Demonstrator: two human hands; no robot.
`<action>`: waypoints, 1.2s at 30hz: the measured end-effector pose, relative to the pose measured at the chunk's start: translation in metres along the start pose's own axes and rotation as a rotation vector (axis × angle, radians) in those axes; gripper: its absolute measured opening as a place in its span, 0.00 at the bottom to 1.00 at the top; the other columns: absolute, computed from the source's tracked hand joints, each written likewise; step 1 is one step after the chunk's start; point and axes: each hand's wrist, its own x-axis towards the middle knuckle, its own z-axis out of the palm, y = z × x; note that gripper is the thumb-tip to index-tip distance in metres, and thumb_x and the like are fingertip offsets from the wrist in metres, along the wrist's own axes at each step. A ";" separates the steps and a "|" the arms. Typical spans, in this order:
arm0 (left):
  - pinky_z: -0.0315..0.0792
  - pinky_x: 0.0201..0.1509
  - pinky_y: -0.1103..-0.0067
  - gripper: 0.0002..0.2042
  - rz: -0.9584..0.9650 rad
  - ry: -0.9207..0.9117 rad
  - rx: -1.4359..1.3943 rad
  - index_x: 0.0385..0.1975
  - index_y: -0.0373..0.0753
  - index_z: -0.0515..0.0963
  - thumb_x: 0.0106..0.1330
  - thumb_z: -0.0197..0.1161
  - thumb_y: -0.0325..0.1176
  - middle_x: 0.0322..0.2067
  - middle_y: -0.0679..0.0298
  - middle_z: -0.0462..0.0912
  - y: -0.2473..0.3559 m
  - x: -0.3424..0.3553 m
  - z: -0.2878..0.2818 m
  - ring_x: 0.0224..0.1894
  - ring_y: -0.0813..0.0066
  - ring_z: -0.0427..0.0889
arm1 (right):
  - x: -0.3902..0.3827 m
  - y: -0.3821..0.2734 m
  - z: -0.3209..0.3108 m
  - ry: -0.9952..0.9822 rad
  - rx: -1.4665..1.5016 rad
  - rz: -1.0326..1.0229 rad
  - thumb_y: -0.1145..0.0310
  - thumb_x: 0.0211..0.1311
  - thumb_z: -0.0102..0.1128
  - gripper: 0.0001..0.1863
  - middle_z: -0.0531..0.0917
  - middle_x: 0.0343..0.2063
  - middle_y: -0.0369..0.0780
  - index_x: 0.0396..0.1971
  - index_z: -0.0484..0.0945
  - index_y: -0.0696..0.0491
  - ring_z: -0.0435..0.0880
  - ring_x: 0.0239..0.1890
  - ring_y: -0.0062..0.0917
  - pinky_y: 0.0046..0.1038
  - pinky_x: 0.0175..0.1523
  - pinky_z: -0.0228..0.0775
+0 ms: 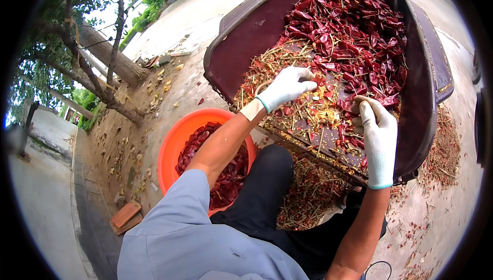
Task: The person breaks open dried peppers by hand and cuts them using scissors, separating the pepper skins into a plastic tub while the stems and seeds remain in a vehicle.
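Note:
Dried red chili peppers (349, 28) are heaped in a dark maroon cart bed (241, 49). My left hand (288, 87), in a white knit glove, hovers over the bed's near part, above loose stems and yellow seeds (321, 100). Its fingers curl toward the thumb, and whatever lies between them does not show. At the near edge of the chili heap is my right hand (377, 131), gloved the same way. Its fingers are bent in toward the thumb close to some red pods. Any held thing is too small or hidden to name.
An orange plastic basin (172, 144) holding dark red chilies stands by my left leg. Stems and scraps (308, 198) litter the ground under the cart and to its right (441, 151). Bricks (126, 214) lie at the lower left, and a tree trunk (110, 54) leans beyond.

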 end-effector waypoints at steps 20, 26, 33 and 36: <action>0.79 0.48 0.73 0.14 -0.259 0.025 0.414 0.46 0.42 0.85 0.62 0.66 0.36 0.39 0.58 0.88 -0.070 -0.216 -0.077 0.40 0.64 0.87 | -0.005 -0.007 -0.019 0.227 0.357 -0.022 0.63 0.76 0.53 0.19 0.85 0.45 0.43 0.57 0.77 0.60 0.83 0.35 0.15 0.18 0.40 0.77; 0.78 0.48 0.73 0.12 0.148 0.012 0.355 0.44 0.45 0.85 0.66 0.64 0.40 0.39 0.61 0.88 0.000 -0.102 -0.003 0.42 0.64 0.86 | -0.006 -0.008 -0.020 0.290 0.383 -0.005 0.64 0.76 0.51 0.19 0.85 0.47 0.45 0.58 0.76 0.60 0.84 0.38 0.18 0.20 0.45 0.78; 0.77 0.48 0.64 0.22 0.123 -0.089 0.545 0.41 0.44 0.84 0.61 0.64 0.57 0.40 0.57 0.84 0.072 0.015 0.113 0.46 0.57 0.83 | -0.005 -0.008 -0.019 0.306 0.407 -0.001 0.64 0.76 0.51 0.19 0.85 0.46 0.45 0.58 0.76 0.60 0.84 0.37 0.18 0.19 0.43 0.78; 0.76 0.47 0.63 0.14 0.225 0.074 0.612 0.34 0.45 0.84 0.60 0.67 0.49 0.35 0.59 0.83 0.056 0.026 0.139 0.42 0.58 0.83 | -0.005 -0.007 -0.022 0.287 0.407 0.002 0.64 0.76 0.52 0.19 0.85 0.45 0.45 0.57 0.76 0.60 0.84 0.37 0.18 0.19 0.43 0.78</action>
